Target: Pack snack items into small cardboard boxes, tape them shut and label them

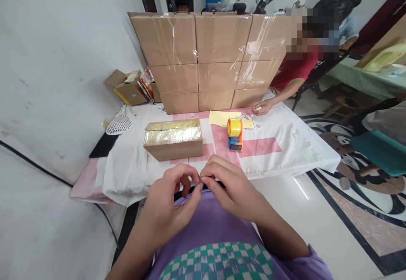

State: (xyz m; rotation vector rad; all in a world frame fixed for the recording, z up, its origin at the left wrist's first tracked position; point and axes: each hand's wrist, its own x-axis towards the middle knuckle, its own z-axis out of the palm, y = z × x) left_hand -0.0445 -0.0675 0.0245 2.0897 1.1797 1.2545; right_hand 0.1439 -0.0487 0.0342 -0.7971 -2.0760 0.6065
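Note:
My left hand and my right hand meet at the fingertips in front of my purple shirt, just off the table's near edge. Both are closed in a pinch; whatever lies between the fingertips is too small to make out. Beyond them, to the left, a long cardboard box lies on the table, its top covered with shiny clear tape. A tape dispenser, orange and blue with a yellow roll, stands on the cloth to the right of that box, apart from both hands.
Stacked, taped cartons form a wall across the table's back. A small open box and a white perforated mask-like object are at the left. Yellow paper lies behind the dispenser. Another person's hand rests at the right edge.

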